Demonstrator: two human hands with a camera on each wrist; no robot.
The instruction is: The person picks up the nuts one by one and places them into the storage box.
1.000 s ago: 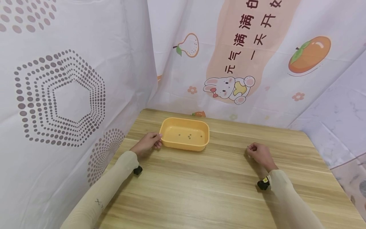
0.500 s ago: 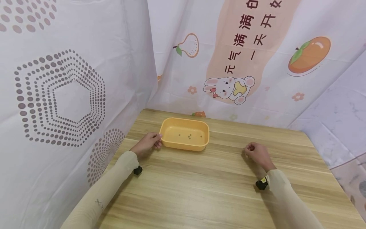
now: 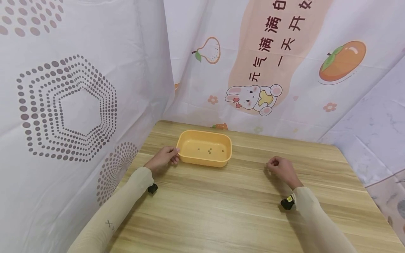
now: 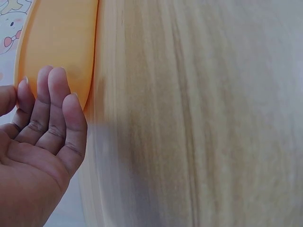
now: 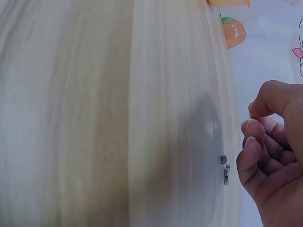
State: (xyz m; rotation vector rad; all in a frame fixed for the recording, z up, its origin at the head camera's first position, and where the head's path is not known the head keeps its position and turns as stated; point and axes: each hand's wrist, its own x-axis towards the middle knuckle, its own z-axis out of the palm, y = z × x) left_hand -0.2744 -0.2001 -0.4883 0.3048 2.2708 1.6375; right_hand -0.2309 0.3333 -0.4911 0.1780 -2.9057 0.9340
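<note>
At the left end of a shallow orange-yellow plastic basin, my left hand pinches the rim between thumb and fingers. Several tiny metal nuts lie scattered on the basin's floor. To the right, my right hand is held low over the table, thumb and forefinger tips brought together in a pinch. A small nut sits in that pinch, almost wholly hidden by the fingertips. In the right wrist view, more nuts lie on the table beside the right hand's curled lower fingers.
The wood-grain table stretches in front of both arms. Printed cloth hangs along its back edge and on the left side. A bare stretch of wood lies between the basin and the right hand.
My right hand has moved slightly left, toward the basin, keeping its pinch. The left hand, the basin and the nuts inside it stay where they were.
</note>
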